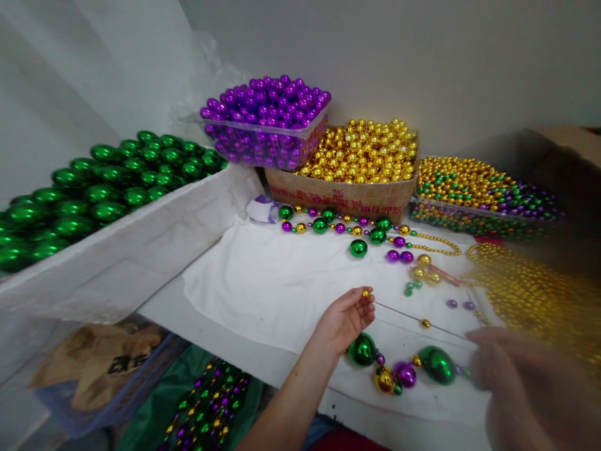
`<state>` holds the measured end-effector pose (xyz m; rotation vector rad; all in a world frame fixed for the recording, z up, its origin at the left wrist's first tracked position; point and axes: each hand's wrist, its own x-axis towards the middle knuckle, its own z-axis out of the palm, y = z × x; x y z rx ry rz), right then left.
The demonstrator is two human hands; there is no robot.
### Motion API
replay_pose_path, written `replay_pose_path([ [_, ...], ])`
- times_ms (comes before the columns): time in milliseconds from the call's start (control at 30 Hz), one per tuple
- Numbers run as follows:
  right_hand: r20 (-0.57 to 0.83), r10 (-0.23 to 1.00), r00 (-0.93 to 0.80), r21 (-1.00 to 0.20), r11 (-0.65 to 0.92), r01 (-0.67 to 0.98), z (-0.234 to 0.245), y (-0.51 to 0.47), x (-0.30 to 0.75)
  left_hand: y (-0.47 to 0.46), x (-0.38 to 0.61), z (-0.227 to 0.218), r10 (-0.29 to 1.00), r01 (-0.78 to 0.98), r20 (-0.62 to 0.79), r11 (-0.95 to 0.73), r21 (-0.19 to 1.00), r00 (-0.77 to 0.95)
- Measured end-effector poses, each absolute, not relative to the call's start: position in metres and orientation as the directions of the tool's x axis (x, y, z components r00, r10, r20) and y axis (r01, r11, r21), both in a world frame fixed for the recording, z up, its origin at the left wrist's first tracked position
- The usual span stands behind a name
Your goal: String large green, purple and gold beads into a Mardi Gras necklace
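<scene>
My left hand [345, 321] pinches a small gold bead [365, 293] between thumb and fingertips. From that bead a thin dark string [399, 311] runs nearly straight to my right hand [526, 382], which is blurred by motion and closed at the string's other end. Another gold bead [425, 324] sits partway along the string. Below the hands lies a run of larger beads, with a big green bead [437, 365], a purple bead [405, 374] and a gold bead [385, 379]. My left wrist partly covers another big green bead [362, 349].
A finished-looking bead strand [340, 228] lies across the white cloth [253, 275]. Behind it stand a tub of purple beads [267, 147], a carton of gold beads [338, 194] and a tray of mixed beads [469, 213]. Left is a white foam box [141, 250] of green beads; right, gold chains [530, 300].
</scene>
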<state>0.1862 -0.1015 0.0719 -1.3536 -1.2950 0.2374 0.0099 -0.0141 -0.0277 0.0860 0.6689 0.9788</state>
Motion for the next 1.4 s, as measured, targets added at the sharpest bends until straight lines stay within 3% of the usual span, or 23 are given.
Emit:
replay_pose_path([
  [167, 0.689, 0.695, 0.206, -0.630, 0.432, 0.646, 0.076, -0.102, 0.185, -0.015, 0.009, -0.024, 0.784, -0.747, -0.502, 0.568, 0.345, 0.364],
  [467, 0.664, 0.745, 0.060, -0.561, 0.443, 0.699, 0.071, -0.109, 0.193, -0.017, 0.011, -0.023, 0.783, -0.733, -0.483, 0.584, 0.349, 0.393],
  [800, 0.629, 0.756, 0.182, -0.667, 0.404, 0.626, 0.059, -0.108, 0.183, -0.018, 0.017, -0.019, 0.753, -0.738, -0.524, 0.602, 0.305, 0.398],
  [1000, 0.654, 0.726, 0.215, -0.672, 0.426, 0.605, 0.058, -0.107, 0.177, -0.019, 0.020, -0.014, 0.734, -0.757, -0.540, 0.605, 0.246, 0.412],
  [1267, 0.650, 0.743, 0.162, -0.634, 0.412, 0.655, 0.058, -0.107, 0.187, -0.020, 0.017, -0.012, 0.738, -0.760, -0.535, 0.601, 0.246, 0.411],
  [1400, 0.635, 0.743, 0.209, -0.674, 0.401, 0.620, 0.061, -0.107, 0.182, -0.020, 0.015, -0.010, 0.740, -0.755, -0.522, 0.607, 0.247, 0.425],
])
